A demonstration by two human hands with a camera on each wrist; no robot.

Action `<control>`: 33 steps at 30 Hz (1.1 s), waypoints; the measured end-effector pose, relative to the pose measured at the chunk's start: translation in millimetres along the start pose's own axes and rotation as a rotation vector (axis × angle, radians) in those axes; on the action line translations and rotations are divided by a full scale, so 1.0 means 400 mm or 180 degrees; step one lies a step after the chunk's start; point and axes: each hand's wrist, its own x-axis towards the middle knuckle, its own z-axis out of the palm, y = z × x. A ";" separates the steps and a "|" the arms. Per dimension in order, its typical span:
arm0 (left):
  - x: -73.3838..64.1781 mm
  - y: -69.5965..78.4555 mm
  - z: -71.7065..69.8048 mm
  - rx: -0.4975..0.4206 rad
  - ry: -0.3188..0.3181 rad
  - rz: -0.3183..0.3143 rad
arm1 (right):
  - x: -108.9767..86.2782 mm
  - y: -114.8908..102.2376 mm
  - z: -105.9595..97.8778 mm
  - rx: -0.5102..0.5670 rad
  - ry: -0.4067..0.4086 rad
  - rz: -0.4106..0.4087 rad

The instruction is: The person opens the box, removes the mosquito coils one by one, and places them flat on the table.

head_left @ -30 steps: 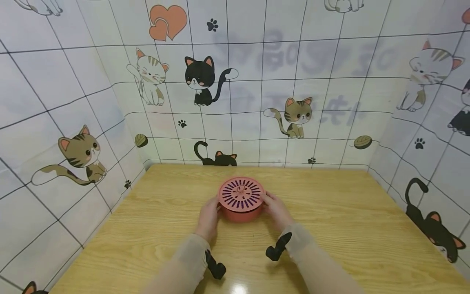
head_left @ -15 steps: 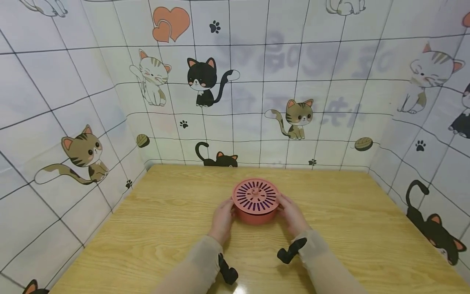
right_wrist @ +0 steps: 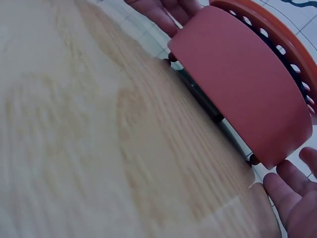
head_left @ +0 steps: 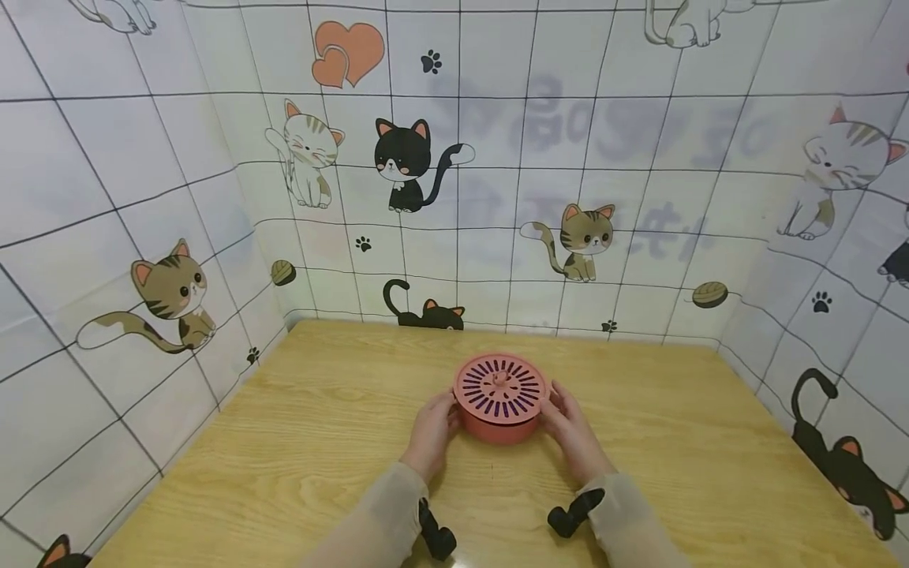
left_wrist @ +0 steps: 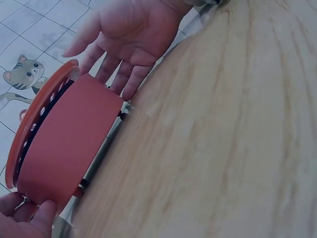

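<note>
A round pink-red pot (head_left: 500, 434) stands upright near the middle of the table, its pink slotted lid (head_left: 501, 388) with a small knob on top. Short dark feet (right_wrist: 255, 159) show under its base. My left hand (head_left: 430, 435) is at the pot's left side, fingers laid along the wall. At the opposite side is my right hand (head_left: 572, 439), its fingers extended and spread in the left wrist view, fingertips at the wall. The right thumb (left_wrist: 83, 41) lies apart from the other fingers, near the lid's rim. The pot's inside is hidden beneath the lid.
The light wooden table (head_left: 341, 371) meets a white cloth wall (head_left: 483, 181) printed with cats and grid lines at the back and sides. Small black wrist cameras (head_left: 436, 532) hang from both beige sleeves (head_left: 628, 513).
Both hands and the pot have shifted together to the right, mostly in the first half second. The head view has tilted slightly, and the lid has stayed on.
</note>
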 end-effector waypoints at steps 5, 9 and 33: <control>0.002 0.028 -0.006 0.0708 0.0209 0.0290 | -0.013 0.010 -0.006 -0.0265 -0.0052 -0.0172; 0.024 0.076 0.008 0.1773 0.0347 0.0927 | -0.016 0.018 -0.006 -0.0317 -0.0107 -0.0259; 0.113 0.120 0.127 0.2882 -0.0361 0.0694 | -0.022 0.025 -0.002 -0.0306 -0.0084 -0.0320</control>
